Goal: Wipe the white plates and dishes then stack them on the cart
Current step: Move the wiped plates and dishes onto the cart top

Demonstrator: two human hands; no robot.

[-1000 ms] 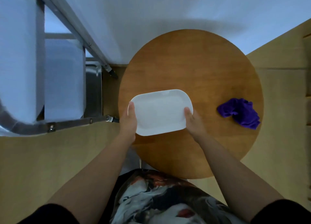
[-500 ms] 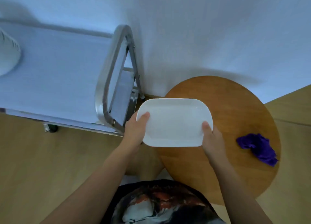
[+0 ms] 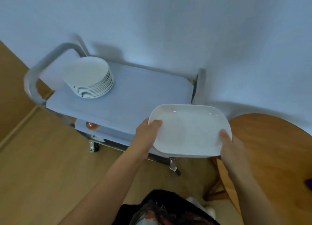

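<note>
Here both hands hold one white dish (image 3: 189,129), a rounded oblong, by its short ends, level and face up. The left hand (image 3: 146,135) grips the left end with its thumb (image 3: 156,123) laid over the rim and the rest of the fingers hidden beneath; the right hand (image 3: 230,146) takes the right end the same way, thumb (image 3: 224,135) on top of the rim, fingers under the dish and out of sight. The dish hangs above the near right corner of the cart (image 3: 135,96); whether it touches the top shelf cannot be told, since the dish covers that corner. A second white edge shows just under the near rim of the dish, but what it belongs to is not clear. On the far left of the same shelf, near the curved metal handle (image 3: 39,69), stands a stack (image 3: 88,77) of round white plates, well apart from the dish. A lower shelf shows beneath, with something small and orange (image 3: 92,125) on it, too blurred to name. The cart stands on a wooden floor (image 3: 42,165) against a pale wall (image 3: 168,22). To the right lies the round wooden worktop (image 3: 273,153), and a scrap of purple cloth (image 3: 309,184) peeps in at the right edge of the view.
</note>
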